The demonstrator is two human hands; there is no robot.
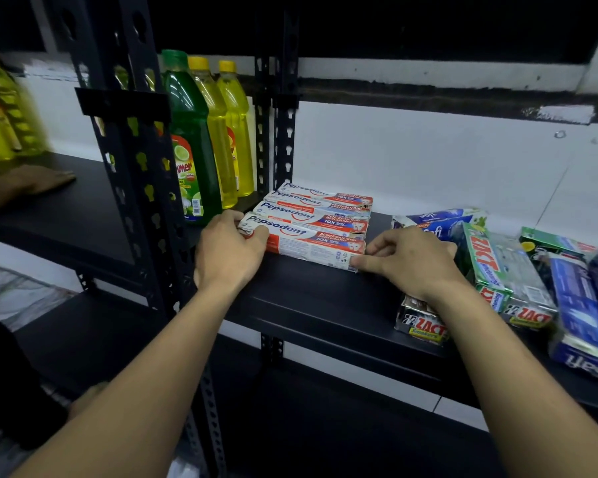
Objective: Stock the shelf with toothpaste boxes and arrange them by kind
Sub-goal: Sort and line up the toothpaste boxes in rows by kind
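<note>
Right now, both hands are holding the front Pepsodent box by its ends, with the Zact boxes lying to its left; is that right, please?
Not quite: the head view shows the Zact boxes lying to its right, not its left. The left hand and right hand do hold the front Pepsodent box by its ends.

Four Pepsodent boxes [320, 219] lie side by side on the shelf [311, 305]. The left hand [227, 251] holds the nearest one's left end, the right hand [411, 260] its right. Bottles [201, 132] stand far left, and Zact boxes [497, 270] lie right.
</note>
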